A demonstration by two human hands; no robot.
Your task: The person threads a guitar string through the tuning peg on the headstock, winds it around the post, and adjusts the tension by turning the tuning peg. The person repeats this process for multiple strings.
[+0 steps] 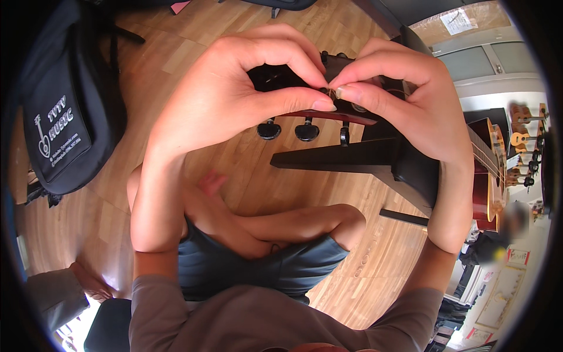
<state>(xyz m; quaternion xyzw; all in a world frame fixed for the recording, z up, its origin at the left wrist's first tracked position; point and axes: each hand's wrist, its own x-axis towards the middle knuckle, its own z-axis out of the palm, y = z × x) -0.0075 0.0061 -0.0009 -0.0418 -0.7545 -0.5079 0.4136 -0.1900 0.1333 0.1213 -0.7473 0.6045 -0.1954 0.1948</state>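
Observation:
My left hand [234, 94] and my right hand [410, 100] meet over the headstock [356, 117] of a reddish guitar, thumbs and index fingers pinched around a thin string [331, 89] at their tips. Several black tuning pegs [307, 131] stick out below the headstock's edge; its upper side is partly hidden behind my fingers. The guitar's glossy body [489, 208] shows at the right, partly behind my right arm. A black padded support [404, 170] is beneath the headstock.
A black gig bag [73, 111] stands at the left on the wooden floor [170, 70], above another person's bare foot [88, 281]. My crossed legs [281, 229] are below my hands. Small guitars [521, 141] hang on the right wall. A cardboard box [446, 20] is at the upper right.

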